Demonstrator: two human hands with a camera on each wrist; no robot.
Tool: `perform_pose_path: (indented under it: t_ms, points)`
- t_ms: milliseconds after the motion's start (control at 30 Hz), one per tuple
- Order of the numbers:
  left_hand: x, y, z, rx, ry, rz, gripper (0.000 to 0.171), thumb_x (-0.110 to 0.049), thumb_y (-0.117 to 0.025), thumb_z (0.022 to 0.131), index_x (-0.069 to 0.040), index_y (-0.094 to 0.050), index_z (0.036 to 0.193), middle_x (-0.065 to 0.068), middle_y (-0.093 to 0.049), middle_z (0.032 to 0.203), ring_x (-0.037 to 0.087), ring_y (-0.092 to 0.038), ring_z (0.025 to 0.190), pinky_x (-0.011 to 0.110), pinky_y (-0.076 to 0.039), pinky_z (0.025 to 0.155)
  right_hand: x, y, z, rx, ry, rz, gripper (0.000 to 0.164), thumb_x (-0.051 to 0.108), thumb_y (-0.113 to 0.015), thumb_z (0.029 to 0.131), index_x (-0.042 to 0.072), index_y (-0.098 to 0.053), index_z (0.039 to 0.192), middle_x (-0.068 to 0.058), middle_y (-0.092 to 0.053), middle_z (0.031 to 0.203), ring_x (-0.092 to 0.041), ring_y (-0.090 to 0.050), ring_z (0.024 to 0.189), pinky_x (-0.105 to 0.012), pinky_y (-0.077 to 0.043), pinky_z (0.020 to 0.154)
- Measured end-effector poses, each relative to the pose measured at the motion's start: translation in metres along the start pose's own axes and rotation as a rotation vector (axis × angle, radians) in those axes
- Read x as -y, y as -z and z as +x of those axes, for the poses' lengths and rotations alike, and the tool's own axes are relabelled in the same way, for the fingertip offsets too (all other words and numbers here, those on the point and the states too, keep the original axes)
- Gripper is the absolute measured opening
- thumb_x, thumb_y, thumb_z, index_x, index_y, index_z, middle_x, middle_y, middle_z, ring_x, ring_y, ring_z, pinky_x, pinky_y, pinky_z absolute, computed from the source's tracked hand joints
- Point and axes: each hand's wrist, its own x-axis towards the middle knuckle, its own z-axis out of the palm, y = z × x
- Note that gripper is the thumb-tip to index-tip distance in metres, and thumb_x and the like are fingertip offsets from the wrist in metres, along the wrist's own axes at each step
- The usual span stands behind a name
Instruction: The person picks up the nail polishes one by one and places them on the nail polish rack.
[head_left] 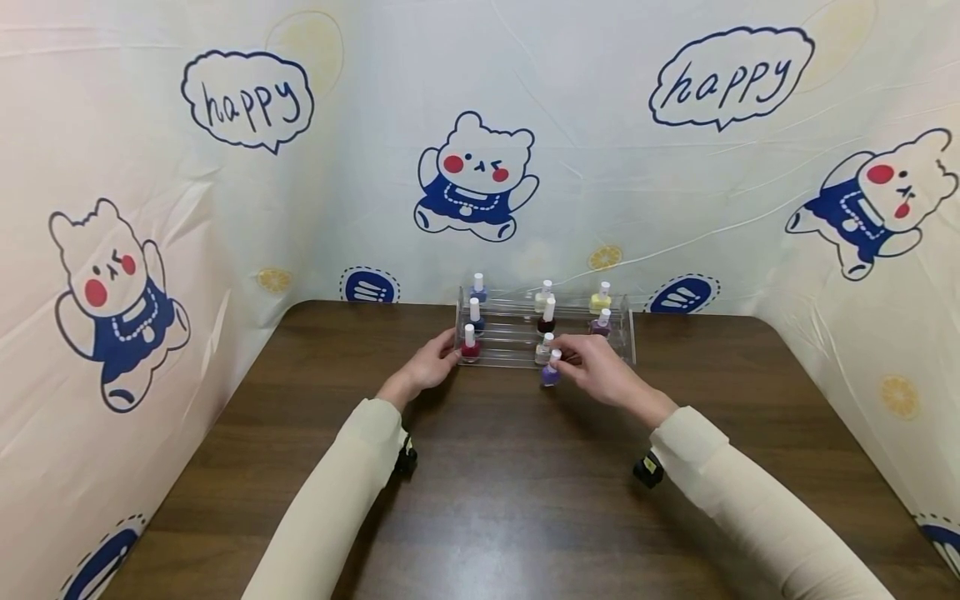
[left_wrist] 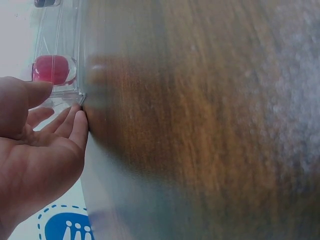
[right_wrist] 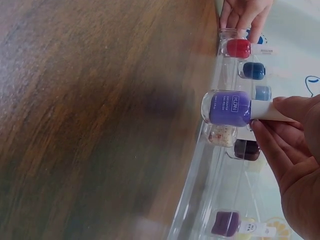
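At the left end of a clear tiered rack [head_left: 502,362], my left hand [head_left: 429,363] holds the end panel, thumb on one side and fingers on the other. Close to that thumb, a red nail polish bottle [left_wrist: 52,69] stands on the lowest tier. My right hand [head_left: 600,367] pinches the white cap of a purple nail polish bottle [right_wrist: 227,108] between thumb and fingers. This bottle is upright, in front of the rack. Behind it stands a clear, speckled nail polish bottle [right_wrist: 221,135] on the lowest tier.
Higher tiers carry blue bottles [head_left: 477,320], a dark bottle [head_left: 547,323], a pale bottle [head_left: 543,300], a yellow bottle [head_left: 600,302] and a dark purple bottle [right_wrist: 226,223]. The rack stands near the back edge of a brown wooden table [head_left: 480,483], before a printed curtain [head_left: 360,167].
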Motion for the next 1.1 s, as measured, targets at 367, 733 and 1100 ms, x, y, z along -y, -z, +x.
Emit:
perform_pose_path:
  t_ms: [367,733,1100]
  points:
    - [0.0,0.0,0.0,-0.01,-0.005,-0.008,0.056,-0.017,-0.048,0.109,-0.013,-0.029,0.162,0.017,-0.039,0.161,0.035,-0.033,0.15,0.054,-0.022,0.123,-0.001,0.003,-0.005,-0.014,-0.006,-0.015,0.018,0.006,-0.072,0.095,-0.003,-0.071,0.11,-0.01,-0.075,0.099,-0.02,-0.071,0.088,-0.037,-0.061,0.08]
    - [0.002,0.0,0.0,0.008,0.016,-0.013,0.058,-0.019,-0.046,0.11,-0.016,-0.025,0.164,0.015,-0.036,0.163,0.037,-0.029,0.151,0.057,-0.021,0.123,-0.005,0.003,-0.011,-0.016,-0.016,-0.007,0.011,0.005,-0.072,0.095,0.001,-0.072,0.106,-0.007,-0.074,0.096,-0.019,-0.071,0.087,-0.036,-0.061,0.079]
    - [0.0,0.0,0.0,-0.001,0.0,-0.006,0.057,-0.019,-0.047,0.109,-0.015,-0.027,0.163,0.015,-0.038,0.162,0.036,-0.032,0.15,0.056,-0.021,0.123,-0.008,0.011,-0.016,-0.027,-0.036,0.002,0.012,0.005,-0.071,0.096,0.0,-0.071,0.107,-0.009,-0.075,0.097,-0.022,-0.073,0.089,-0.039,-0.062,0.08]
